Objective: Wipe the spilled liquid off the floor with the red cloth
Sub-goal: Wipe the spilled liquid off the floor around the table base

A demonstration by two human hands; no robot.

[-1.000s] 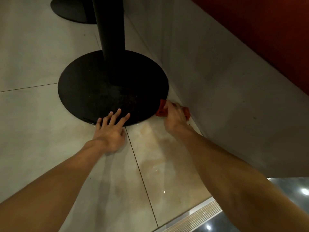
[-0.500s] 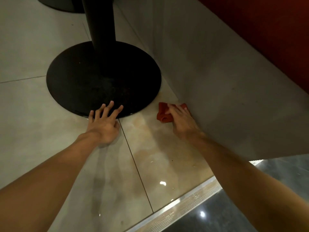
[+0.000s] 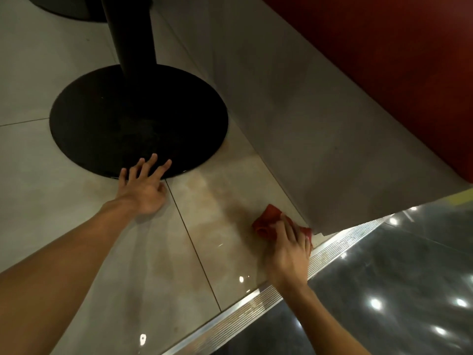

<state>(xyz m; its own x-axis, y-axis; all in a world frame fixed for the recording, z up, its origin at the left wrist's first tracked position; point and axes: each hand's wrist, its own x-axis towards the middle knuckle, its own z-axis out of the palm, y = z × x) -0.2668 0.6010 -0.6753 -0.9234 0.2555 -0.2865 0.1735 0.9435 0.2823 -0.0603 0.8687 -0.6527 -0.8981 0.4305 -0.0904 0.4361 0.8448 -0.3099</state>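
**Wipe under way, brownish film left**

Right hand (image 3: 289,254): your fingers (image 3: 284,226) lie mostly straight and close together, pressing the red cloth (image 3: 266,221) onto the floor (image 3: 76,226). That is near right, just beside the grey plinth (image 3: 320,149) and the metal strip (image 3: 256,303).

Left hand (image 3: 143,190): fingers spread, tips on the black table base (image 3: 138,116).

Brownish film (image 3: 204,190) between your hands looks unwiped. I judge the job part done.

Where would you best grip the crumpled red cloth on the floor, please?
Probably pinch the crumpled red cloth by its bunched left folds, from above: the right hand covers the rest, and the grey wall panel crowds its right side.
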